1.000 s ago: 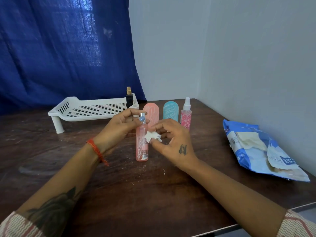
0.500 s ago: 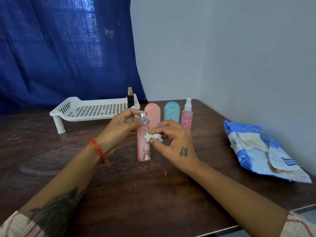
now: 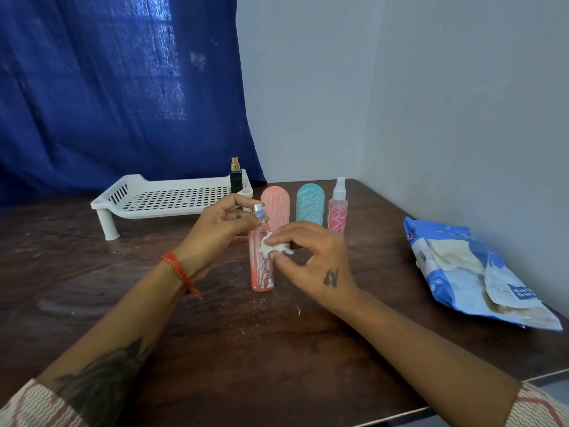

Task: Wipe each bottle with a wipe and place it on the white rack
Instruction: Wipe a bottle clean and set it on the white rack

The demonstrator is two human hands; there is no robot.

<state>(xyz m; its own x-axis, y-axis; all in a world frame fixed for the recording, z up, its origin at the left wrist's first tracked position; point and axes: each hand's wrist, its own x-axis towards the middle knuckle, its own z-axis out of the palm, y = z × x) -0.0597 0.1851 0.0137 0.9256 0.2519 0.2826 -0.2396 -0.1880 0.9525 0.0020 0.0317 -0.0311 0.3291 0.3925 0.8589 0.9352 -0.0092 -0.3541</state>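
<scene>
A pink spray bottle stands upright on the dark wooden table. My left hand pinches its silver top. My right hand presses a small crumpled white wipe against the bottle's upper side. Behind stand a peach capsule bottle, a teal capsule bottle and a pink spray bottle with a white nozzle. The white perforated rack sits at the back left, with a dark bottle with a gold cap standing at its right end.
A blue pack of wipes lies open at the right, close to the wall. A blue curtain hangs behind the rack. The table's front edge runs along the lower right.
My right hand has slid the wipe slightly up and against the pink bottle. The left hand keeps its hold on the top, and the bottle stays in place.
</scene>
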